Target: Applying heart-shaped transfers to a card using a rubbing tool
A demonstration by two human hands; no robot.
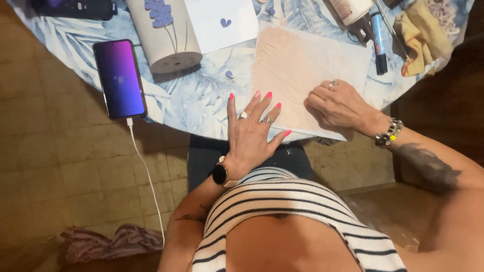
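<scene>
Pinching right hand (337,105) grip shut on near edge of pink sheet (302,65), left hand (252,128) pressing flat with fingers spread on its corner at worktop (194,103) edge; possibly creasing or tearing under uneven pull, overhanging phone (120,79) nearby risking slipping off.

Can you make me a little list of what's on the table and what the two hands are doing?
left hand: flat, fingers spread, on the near left edge of the pink sheet
right hand: curled, pressing the sheet's near right part
phone: lit purple, white cable plugged in
cylinder: cream, lying down, purple flowers
white card: small purple heart
blue marker: beside a yellow cloth
</scene>
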